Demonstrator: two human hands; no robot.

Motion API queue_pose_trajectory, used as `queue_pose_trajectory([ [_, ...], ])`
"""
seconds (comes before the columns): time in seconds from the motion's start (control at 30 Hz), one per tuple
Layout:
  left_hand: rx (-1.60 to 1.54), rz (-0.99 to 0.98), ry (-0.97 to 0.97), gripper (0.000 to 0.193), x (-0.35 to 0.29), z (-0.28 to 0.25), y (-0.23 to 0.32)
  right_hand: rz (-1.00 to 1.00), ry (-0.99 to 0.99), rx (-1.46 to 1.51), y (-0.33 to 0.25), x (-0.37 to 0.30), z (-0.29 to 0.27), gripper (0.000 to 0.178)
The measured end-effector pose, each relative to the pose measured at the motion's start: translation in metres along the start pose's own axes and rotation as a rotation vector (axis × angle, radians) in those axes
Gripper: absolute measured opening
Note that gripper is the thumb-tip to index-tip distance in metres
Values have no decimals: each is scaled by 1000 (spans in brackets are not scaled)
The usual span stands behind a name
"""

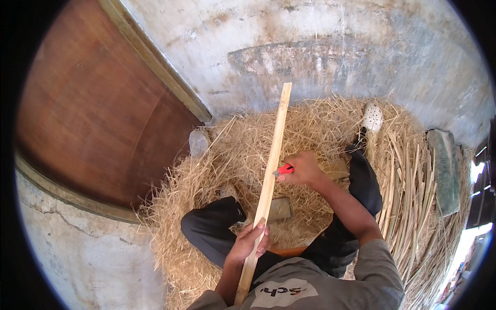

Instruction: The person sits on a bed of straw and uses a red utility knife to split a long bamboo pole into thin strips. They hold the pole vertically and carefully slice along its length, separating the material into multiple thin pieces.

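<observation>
My left hand is closed around the lower part of a pale strip slanting up over straw. My right hand clenches a red cutter at its right edge; I judge this paring, the next stroke requiring a steady left hold.

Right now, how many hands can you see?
2: the left hand, low, gripping the wooden strip; the right hand, higher, beside it, holding the red knife.
</observation>
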State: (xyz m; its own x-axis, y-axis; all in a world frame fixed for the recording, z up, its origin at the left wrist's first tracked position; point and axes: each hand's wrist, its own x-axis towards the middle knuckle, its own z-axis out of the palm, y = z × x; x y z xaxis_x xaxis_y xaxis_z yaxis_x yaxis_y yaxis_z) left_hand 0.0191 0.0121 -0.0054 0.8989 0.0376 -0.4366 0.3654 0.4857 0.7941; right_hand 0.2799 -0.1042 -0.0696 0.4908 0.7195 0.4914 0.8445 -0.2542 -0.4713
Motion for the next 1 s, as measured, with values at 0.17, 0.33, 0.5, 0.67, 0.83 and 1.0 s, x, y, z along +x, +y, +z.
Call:
queue_pose_trajectory([
  [0.17, 8, -1, -28, 32, 2, -3, -6, 129, 101, -37, 25, 5, 11, 69],
  [0.33, -9, 13, -49, 31, -1, -3, -10, 98, 71, -95, 30, 8, 7, 66],
  [0.5, 53, -31, -41, 30, -13, 1, -16, 292, 249, -117, 65, 18, -5, 63],
  [0.67, 92, -32, -55, 31, -16, 3, -21, 323, 245, -218, 81, 16, -21, 60],
  [0.83, 129, -73, -54, 32, -22, 6, -20, 468, 247, -242, 83, 30, -47, 59],
  [1.0, 202, -105, -84, 31, -25, -3, -28, 670, 561, -163, 131, 28, -27, 69],
])
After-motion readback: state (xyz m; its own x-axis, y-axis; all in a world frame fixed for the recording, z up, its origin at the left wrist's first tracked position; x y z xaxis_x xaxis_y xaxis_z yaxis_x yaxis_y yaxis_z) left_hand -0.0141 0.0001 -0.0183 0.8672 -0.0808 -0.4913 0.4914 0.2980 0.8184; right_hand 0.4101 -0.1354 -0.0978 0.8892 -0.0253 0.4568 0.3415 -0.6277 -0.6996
